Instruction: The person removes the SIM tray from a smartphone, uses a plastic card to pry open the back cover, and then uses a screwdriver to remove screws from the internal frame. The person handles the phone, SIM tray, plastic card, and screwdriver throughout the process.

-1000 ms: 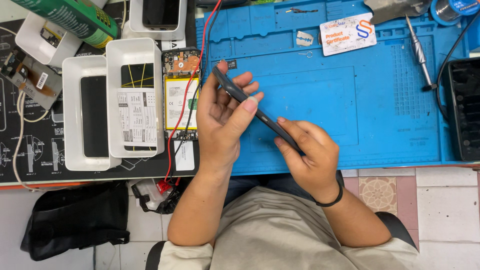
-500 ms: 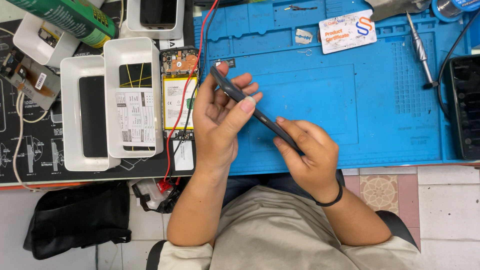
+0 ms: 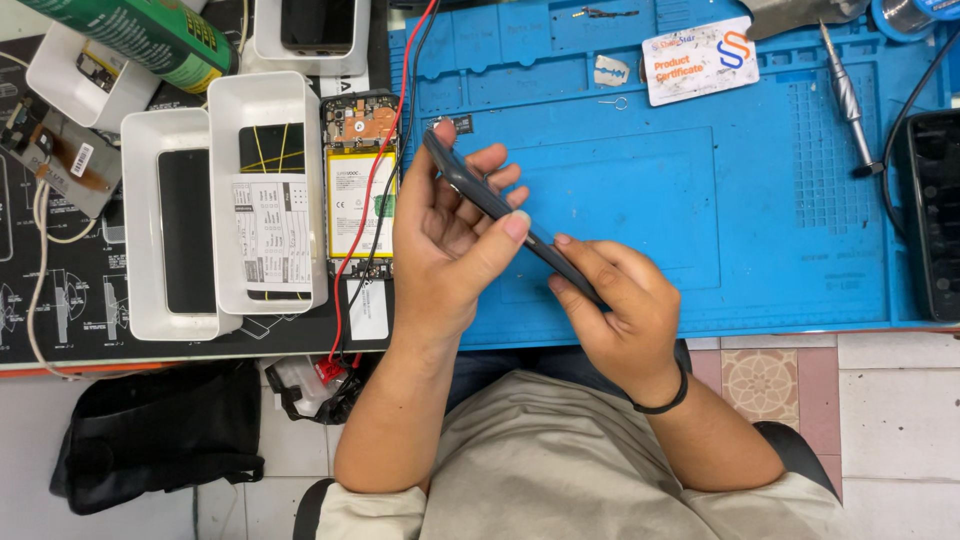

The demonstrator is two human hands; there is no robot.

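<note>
Both my hands hold a dark grey phone (image 3: pixel 470 185) edge-on above the blue work mat (image 3: pixel 760 200). My left hand (image 3: pixel 450 240) grips its upper end, thumb pressed on the near edge and fingers curled over the far side. My right hand (image 3: pixel 615 300) pinches the lower end, which is hidden under its fingers. A black band circles my right wrist.
An opened phone with a yellow battery (image 3: pixel 360 190) lies left of my hands, with red and black wires (image 3: pixel 375 170) across it. White trays (image 3: pixel 215 200) hold phones at the left. A screwdriver (image 3: pixel 848 95), a card (image 3: pixel 700 62) and a black tray (image 3: pixel 935 210) sit on the mat. A black bag (image 3: pixel 150 435) rests on the floor.
Both hands with the phone have shifted slightly away from me and leftward on the mat. The grip looks the same.
</note>
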